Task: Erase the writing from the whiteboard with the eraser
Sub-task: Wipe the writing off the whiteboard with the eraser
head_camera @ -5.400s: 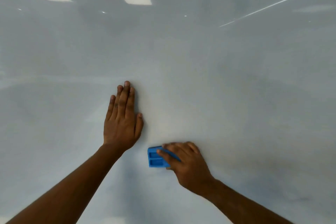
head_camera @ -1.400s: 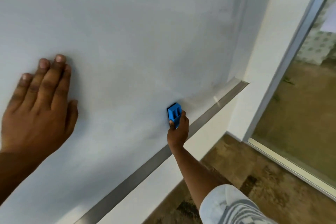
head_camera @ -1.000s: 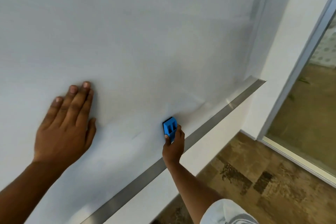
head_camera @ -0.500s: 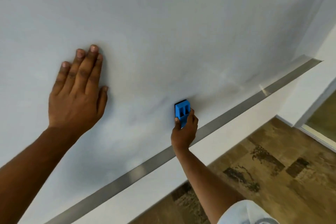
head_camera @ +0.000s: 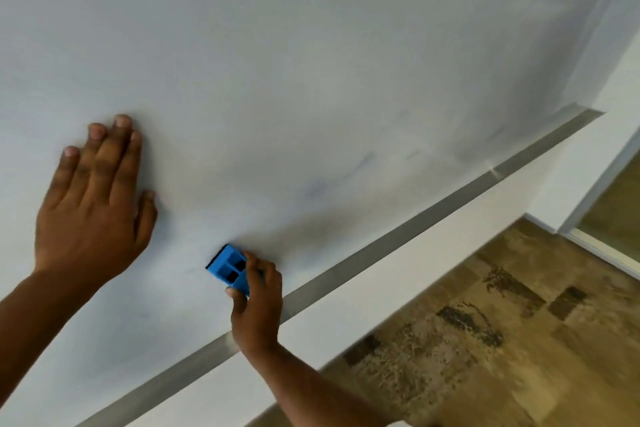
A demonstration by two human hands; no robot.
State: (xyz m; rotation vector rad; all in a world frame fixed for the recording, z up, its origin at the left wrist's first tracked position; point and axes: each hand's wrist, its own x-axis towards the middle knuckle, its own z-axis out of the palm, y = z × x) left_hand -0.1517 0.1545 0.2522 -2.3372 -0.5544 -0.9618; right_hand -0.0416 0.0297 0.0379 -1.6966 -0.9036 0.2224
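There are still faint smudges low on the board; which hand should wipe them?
The right hand: it grips the blue plastic eraser against the white whiteboard, near the faint bluish smudges. The left hand lies flat and empty.

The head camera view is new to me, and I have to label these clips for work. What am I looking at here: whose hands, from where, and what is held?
There is no machine here. A person wears one wide-angle camera on the head, so you look forward and down along their own arms; that also makes the scene look tilted.

The big pale surface is a whiteboard on a wall, with a metal strip along its lower edge and a patterned brown floor below.

The left hand lies flat and open against the board, holding nothing. The right hand grips a small blue eraser and presses it on the board just above the strip.

No readable writing shows. Only faint grey and bluish smudges remain, up and to the right of the eraser.
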